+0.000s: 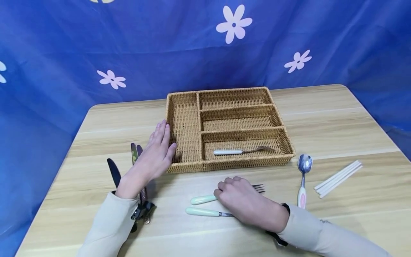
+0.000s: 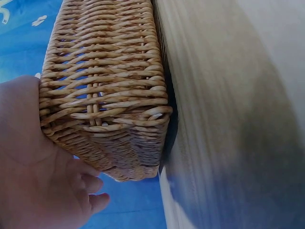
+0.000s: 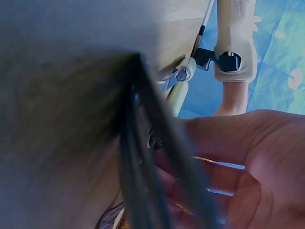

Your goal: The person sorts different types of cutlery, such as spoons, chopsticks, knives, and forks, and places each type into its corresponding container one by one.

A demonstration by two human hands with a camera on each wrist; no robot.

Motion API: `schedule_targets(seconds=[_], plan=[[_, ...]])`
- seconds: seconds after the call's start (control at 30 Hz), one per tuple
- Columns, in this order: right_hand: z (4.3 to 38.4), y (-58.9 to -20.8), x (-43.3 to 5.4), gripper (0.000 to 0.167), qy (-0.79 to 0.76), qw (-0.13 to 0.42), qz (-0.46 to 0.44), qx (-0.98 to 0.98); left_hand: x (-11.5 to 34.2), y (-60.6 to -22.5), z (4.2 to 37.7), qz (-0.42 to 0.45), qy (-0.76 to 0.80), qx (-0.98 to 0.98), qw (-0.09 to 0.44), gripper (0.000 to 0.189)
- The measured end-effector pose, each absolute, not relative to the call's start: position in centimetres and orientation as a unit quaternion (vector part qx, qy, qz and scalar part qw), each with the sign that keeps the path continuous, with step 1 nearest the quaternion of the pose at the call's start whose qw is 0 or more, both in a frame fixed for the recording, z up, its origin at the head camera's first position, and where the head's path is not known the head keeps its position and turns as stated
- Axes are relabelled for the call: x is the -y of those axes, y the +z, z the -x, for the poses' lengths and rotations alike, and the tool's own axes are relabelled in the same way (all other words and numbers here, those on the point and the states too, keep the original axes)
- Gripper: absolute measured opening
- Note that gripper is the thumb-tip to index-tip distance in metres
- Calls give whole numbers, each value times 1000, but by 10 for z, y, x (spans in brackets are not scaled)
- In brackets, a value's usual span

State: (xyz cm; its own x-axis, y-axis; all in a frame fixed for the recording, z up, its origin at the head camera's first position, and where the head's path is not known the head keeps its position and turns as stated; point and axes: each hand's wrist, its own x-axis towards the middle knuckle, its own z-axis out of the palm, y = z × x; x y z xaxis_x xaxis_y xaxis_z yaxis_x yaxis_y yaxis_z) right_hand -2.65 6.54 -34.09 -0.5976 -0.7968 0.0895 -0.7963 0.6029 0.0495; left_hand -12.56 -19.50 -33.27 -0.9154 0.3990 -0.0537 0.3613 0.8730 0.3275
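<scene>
A woven cutlery basket (image 1: 236, 164) lies on the table, divided into one long left compartment and three on the right. My left hand (image 1: 152, 157) rests against its left side with fairly straight fingers; the left wrist view shows the palm at the wicker corner (image 2: 105, 114). My right hand (image 1: 245, 203) pinches a fork with a mint-green handle (image 1: 203, 200) at its neck, just in front of the basket. Its tines (image 3: 159, 143) look large and blurred in the right wrist view. A mint-handled knife (image 1: 202, 212) lies beside it, blade partly hidden by that hand. A white-handled fork (image 1: 228, 152) lies in the front right compartment.
Dark-bladed utensils (image 1: 113, 171) lie at the left, partly under my left forearm. To the right are a spoon (image 1: 302, 184) with a white and pink handle and several white sticks (image 1: 338, 179). Blue flowered cloth (image 1: 179, 46) hangs behind the table.
</scene>
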Motion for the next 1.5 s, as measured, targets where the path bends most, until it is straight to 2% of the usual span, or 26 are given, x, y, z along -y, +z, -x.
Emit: schedule_targets(seconds=[0.5, 0.73, 1.07, 1.5], plan=[[30, -342, -67, 25, -48, 82, -439, 894, 197, -332, 127, -191, 169, -965, 62, 65], [35, -339, -72, 19, -39, 99, -427, 898, 197, -333, 128, -191, 174, -964, 62, 66], [44, -324, -84, 7, 13, 50, -442, 895, 198, -335, 128, -192, 171, -964, 64, 66], [51, -319, -92, 13, 18, 94, -435, 895, 197, -336, 128, -191, 168, -965, 70, 68]])
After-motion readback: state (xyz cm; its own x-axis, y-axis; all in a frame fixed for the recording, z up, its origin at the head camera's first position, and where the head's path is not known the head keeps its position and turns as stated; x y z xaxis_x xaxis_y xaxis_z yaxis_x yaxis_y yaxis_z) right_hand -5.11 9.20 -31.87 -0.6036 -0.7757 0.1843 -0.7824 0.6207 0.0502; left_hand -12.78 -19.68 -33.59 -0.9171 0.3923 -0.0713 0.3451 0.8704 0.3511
